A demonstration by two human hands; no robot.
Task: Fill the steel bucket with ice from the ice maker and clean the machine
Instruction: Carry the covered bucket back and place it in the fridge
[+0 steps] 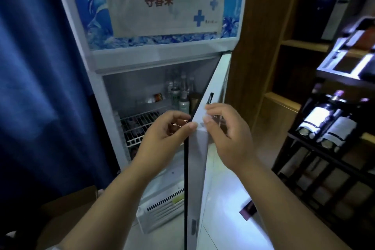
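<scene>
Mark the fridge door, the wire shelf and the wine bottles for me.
fridge door (203, 168), head view, on its white inner face below the hands.
wire shelf (138, 126), head view, on the white grid inside the cabinet.
wine bottles (316, 117), head view, on one bottle's pale label.

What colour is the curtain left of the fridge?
Dark blue. The curtain shows in the head view, hanging in folds beside the fridge.
</scene>
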